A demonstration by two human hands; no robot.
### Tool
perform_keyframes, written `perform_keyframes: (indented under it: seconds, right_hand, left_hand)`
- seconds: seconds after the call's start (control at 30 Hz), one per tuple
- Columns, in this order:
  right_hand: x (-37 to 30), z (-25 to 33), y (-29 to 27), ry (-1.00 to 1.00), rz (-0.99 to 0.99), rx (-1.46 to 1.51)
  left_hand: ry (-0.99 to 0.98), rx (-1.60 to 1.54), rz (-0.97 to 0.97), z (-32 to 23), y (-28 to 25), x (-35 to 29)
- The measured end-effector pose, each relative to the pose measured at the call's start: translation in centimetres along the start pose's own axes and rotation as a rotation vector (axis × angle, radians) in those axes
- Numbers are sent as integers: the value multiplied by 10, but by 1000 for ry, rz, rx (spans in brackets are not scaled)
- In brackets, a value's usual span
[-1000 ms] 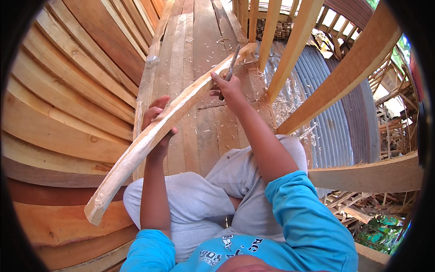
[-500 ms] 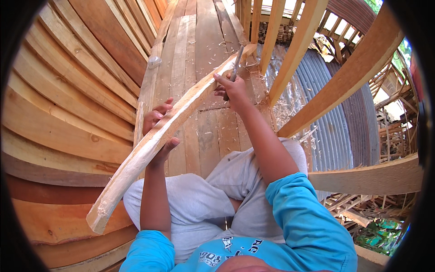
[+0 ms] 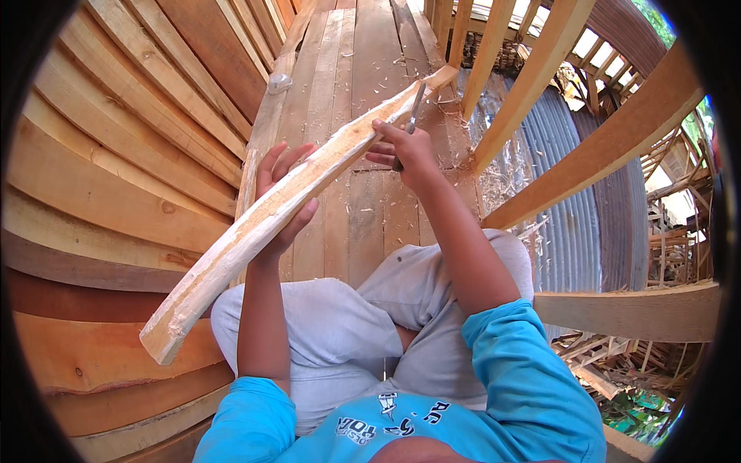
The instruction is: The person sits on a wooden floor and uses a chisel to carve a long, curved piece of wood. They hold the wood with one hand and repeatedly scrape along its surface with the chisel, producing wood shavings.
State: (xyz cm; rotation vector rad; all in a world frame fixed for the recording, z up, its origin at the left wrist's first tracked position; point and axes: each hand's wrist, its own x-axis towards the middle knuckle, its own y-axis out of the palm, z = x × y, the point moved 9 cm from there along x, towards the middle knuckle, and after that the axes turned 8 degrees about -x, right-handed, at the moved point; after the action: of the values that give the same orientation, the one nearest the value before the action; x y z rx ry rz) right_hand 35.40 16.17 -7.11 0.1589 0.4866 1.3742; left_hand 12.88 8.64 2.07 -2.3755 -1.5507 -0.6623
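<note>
A long, slightly curved piece of wood (image 3: 247,234) slants across my lap, its near left end by my left knee and its far end close to the slats. It has pale, rough shaved faces and a tan strip along it. My left hand (image 3: 284,174) cradles the middle from beneath, fingers loose on the far side and thumb on the near side. In my right hand (image 3: 409,150) is a knife (image 3: 417,104), its narrow dark blade pointing away from me beside the wood. The right thumb rests on the wood's edge. Its handle is mostly hidden by my fingers.
Curved-looking wooden boards (image 3: 116,177) line the left side. Upright slats (image 3: 532,85) stand on the right, with corrugated metal sheets (image 3: 559,185) beyond. Shavings lie scattered over the plank floor (image 3: 363,208). A small clear plastic container (image 3: 279,83) sits near the left boards.
The wood has rolled about its length, showing more of its tan strip, and its near end has risen a little. My left fingers have spread and shifted up along it. The knife stays in my right hand.
</note>
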Motion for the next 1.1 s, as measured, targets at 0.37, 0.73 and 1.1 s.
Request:
perform_keyframes:
  seconds: [0.37,0.73,1.1]
  right_hand:
    - [8,12,-3,-115,-19,176]
    - [1,32,-6,-106,-30,15]
    - [-93,63,67,-526,204,-825]
  left_hand:
    - [372,-149,7,-74,-45,-18]
    - [636,-409,-359,-150,-50,-51]
    - [681,-421,-581,-128,-71,-52]
